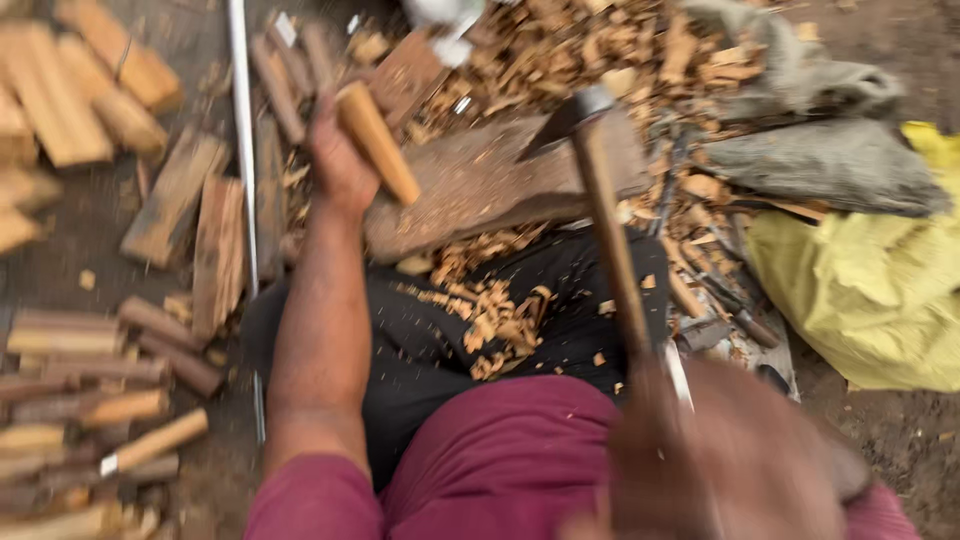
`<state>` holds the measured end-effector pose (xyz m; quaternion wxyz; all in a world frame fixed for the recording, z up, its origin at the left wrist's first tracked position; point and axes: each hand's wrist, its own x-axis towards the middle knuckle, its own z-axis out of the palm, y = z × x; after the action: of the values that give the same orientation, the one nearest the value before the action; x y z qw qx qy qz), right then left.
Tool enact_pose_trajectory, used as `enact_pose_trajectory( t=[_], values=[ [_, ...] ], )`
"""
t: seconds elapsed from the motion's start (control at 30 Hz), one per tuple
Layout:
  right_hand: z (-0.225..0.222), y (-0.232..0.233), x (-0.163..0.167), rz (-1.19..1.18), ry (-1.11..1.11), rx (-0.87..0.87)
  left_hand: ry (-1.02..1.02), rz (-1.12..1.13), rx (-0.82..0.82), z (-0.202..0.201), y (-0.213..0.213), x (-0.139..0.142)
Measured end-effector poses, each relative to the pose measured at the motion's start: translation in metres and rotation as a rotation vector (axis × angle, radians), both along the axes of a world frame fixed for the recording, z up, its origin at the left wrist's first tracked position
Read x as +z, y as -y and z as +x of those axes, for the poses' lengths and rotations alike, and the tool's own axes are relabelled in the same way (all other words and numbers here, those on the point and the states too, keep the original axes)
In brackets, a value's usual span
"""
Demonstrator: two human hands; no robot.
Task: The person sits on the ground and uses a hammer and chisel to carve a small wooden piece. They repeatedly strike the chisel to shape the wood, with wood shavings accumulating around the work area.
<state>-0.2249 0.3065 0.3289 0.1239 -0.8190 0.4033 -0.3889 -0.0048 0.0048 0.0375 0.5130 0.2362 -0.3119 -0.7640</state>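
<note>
My left hand (338,160) is wrapped round the butt of this light, stiff tapered wood peg (378,142), right hand (735,465) fisted low on the head-heavy hatchet (600,200) handle.

The person wears a maroon top (500,460) with short sleeves that end above the elbows, leaving both forearms bare. Dark, near-black trousers (440,340) cover the legs, with pale wood chips scattered across the lap. Both hands are bare, without gloves.
</note>
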Motion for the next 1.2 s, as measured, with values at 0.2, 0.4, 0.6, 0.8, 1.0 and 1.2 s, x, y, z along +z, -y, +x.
enact_pose_trajectory(
  t=[0.2,0.4,0.6,0.8,1.0,1.2],
  values=[
    [0.046,0.033,-0.024,0.155,0.009,-0.135,-0.044,-0.022,-0.066,0.029,0.012,-0.008],
    [0.059,0.100,-0.121,0.318,-0.002,-0.550,-0.116,-0.099,-0.144,0.043,0.020,-0.015],
    [0.009,0.081,-0.199,0.233,-0.240,-0.655,-0.050,-0.116,-0.198,0.041,0.020,-0.021],
    [-0.006,0.092,-0.224,0.145,-0.309,-0.600,0.014,-0.185,-0.162,0.037,0.018,-0.014],
    [-0.002,0.093,-0.215,0.674,0.194,-0.559,-0.038,-0.080,-0.186,0.033,0.014,-0.014],
    [0.007,0.111,-0.182,0.801,0.049,-0.481,0.041,-0.143,-0.199,0.026,0.010,-0.008]
  ],
)
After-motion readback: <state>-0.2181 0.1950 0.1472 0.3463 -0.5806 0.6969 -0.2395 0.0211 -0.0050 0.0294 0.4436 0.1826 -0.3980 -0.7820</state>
